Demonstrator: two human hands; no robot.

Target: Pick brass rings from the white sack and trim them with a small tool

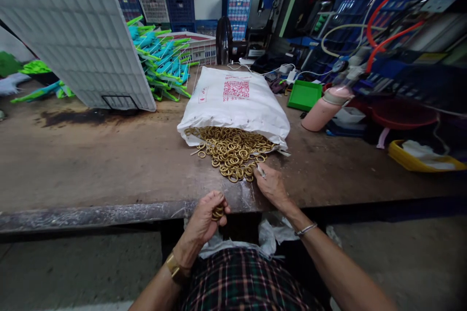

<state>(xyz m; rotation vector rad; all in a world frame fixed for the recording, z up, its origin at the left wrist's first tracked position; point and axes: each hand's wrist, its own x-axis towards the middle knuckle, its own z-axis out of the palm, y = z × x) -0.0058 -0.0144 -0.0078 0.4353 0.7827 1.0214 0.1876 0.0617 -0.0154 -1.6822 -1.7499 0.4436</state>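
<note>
Several brass-coloured rings (233, 153) spill from the open mouth of a white sack (215, 102) with red print, lying on the brown table (109, 165). My left hand (209, 214) is curled around several of these rings, in front of the table's near edge. At the right front of the pile, my right hand (269, 180) reaches with its fingertips against the rings. A small pale object (261, 171) shows at the fingers of that hand; what it is, and whether a ring is pinched there, is too small to tell.
A white ribbed panel (80, 34) stands at the left, with green and blue plastic pieces (164, 58) behind it. Right of the sack are a green tray (304, 95), a pink bottle (323, 109) and a yellow tray (419, 160). A black fan (224, 41) stands behind.
</note>
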